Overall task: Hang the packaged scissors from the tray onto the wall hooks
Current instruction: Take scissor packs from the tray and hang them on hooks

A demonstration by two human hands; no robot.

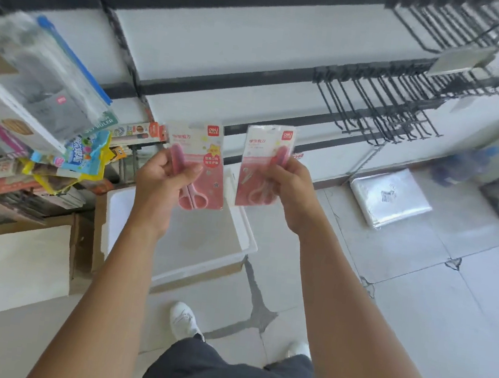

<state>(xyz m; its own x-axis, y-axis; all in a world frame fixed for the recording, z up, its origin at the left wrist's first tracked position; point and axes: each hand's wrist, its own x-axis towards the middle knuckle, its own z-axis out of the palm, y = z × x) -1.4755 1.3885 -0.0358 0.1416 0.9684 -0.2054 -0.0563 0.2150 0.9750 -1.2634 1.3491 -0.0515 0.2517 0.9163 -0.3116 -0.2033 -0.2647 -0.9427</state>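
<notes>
Two packs are up in front of you, one per hand, above the white tray (245,235) on the floor. Far left, other hung stock (43,94) crowds the wall. Your left hand (161,178) has its fingers closed on the left pack (210,165), thumb across the front near the blades. Your right hand (292,184) pinches the right pack (257,164) by its right edge, fingers wrapped behind. These look light: thin card with a clear blister, stiff enough to hold flat but likely to bend or slip if squeezed at one corner. Hold low on the card so the top, where the hang hole should be, stays free. The bare hooks (377,110) wait well off to your upper right.
</notes>
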